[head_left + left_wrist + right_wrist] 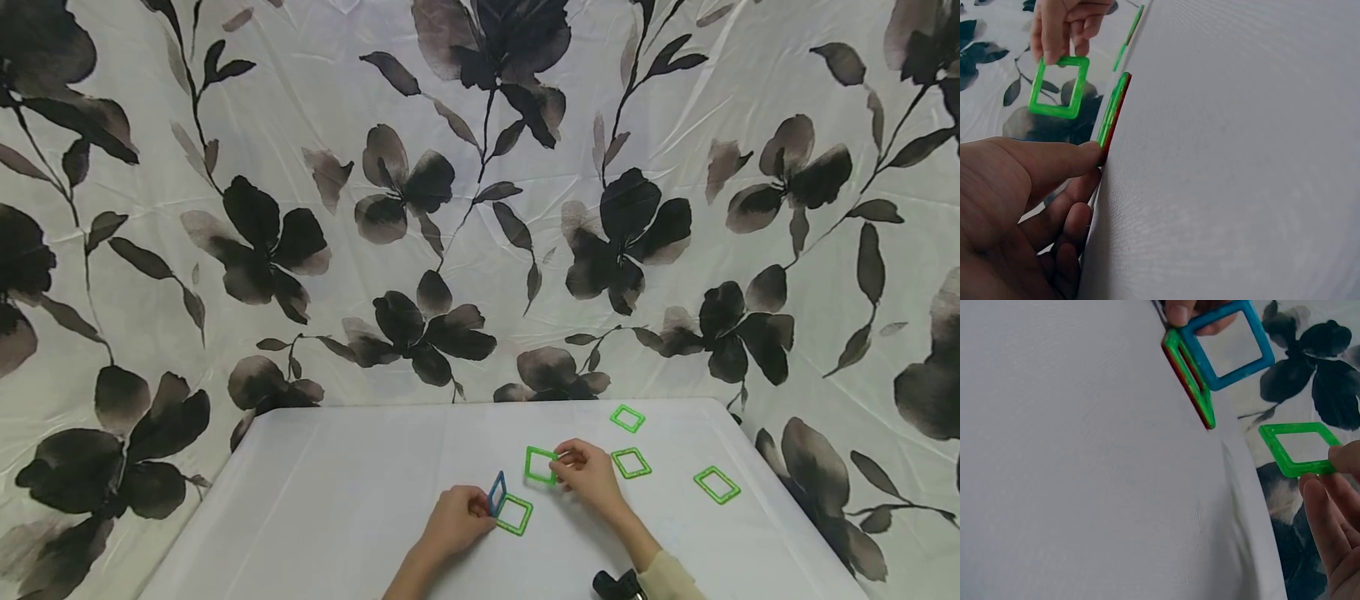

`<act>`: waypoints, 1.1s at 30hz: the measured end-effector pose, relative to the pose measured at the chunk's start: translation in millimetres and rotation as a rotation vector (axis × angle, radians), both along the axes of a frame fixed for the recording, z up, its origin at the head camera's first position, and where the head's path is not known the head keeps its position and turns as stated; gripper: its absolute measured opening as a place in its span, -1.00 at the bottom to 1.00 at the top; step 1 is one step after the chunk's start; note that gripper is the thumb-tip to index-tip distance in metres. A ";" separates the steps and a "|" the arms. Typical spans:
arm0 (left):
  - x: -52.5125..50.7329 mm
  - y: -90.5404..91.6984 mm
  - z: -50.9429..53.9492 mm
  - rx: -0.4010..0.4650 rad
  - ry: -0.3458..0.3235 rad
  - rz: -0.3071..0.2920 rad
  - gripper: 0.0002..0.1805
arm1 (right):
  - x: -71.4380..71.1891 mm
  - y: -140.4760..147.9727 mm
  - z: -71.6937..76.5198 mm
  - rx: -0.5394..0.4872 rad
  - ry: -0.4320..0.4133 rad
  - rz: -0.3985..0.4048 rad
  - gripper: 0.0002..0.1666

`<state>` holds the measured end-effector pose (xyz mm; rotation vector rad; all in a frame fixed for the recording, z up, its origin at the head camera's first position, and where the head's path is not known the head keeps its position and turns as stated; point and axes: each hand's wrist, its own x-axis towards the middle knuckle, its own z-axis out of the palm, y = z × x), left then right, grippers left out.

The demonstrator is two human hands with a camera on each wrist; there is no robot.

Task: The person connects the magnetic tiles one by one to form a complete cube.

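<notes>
Near the front of the table my left hand (pixel 459 521) pinches a blue square magnetic tile (pixel 1261 334), a frame with a see-through middle. The blue tile stands upright along the left edge of a green square tile (pixel 527 517) lying flat. My left thumb meets the corner where the two tiles join; in the left wrist view the hand mostly hides the blue tile. Farther back and to the right, my right hand (pixel 592 477) pinches another green square tile (pixel 1275 450) by one side, raised off the table and tilted.
Three more green square tiles lie flat to the right: one tile (pixel 627 451) beside my right hand, one tile (pixel 633 411) near the back edge, one tile (pixel 708 491) farther right. The white table (pixel 337 483) ends against a floral cloth (pixel 525 267). A black device (pixel 617 585) sits by my right wrist.
</notes>
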<state>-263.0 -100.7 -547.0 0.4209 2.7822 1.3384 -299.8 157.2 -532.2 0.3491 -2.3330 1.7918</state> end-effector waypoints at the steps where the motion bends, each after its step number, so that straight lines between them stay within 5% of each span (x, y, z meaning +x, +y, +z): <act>1: 0.1 0.1 0.5 -0.002 0.004 -0.003 -0.83 | 1.4 -1.2 0.6 0.003 0.007 0.004 -0.79; 21: 4.0 -0.8 -1.0 0.004 0.005 -0.007 -0.82 | 22.0 -19.2 3.4 0.111 0.045 0.079 -0.79; 33: -3.9 1.9 1.5 -0.004 0.020 0.000 -0.81 | 14.5 -19.2 0.4 0.119 0.079 0.116 -0.79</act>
